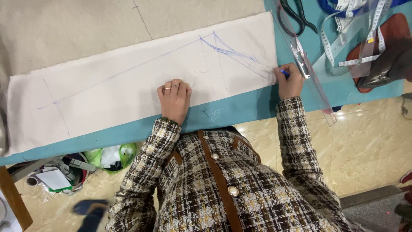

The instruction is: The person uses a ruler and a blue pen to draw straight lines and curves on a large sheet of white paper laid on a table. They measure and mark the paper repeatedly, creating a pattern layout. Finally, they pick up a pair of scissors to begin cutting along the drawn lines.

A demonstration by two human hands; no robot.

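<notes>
On the teal table (240,112), in the head view, the white fabric (128,92) lies flat with its long axis running left to right across the frame, its right end tilted slightly up and away from you and reaching almost to the clear ruler (315,81). Your left hand (174,99) rests knuckles up near the fabric's near edge, fingers curled under and pressing the cloth down. Your right hand (290,81) is closed around a blue pen (284,72) at the fabric's right edge; the pen points left, toward the drawn blue lines (231,53) that converge into a peak near the far edge. To mark well, keep the pressing hand firm and near the pen so the cloth does not creep, and draw in single light strokes, since repeated passes have already thickened the lines near the peak. Judged from this view, the ruler lies just beside the drawing hand and would give a straighter edge than freehand. Scissors (296,15), small snips (300,58) and a tape measure (356,32) lie on the table beyond the ruler, apart from the fabric. Keep your sleeve (296,129) off fresh ink.
</notes>
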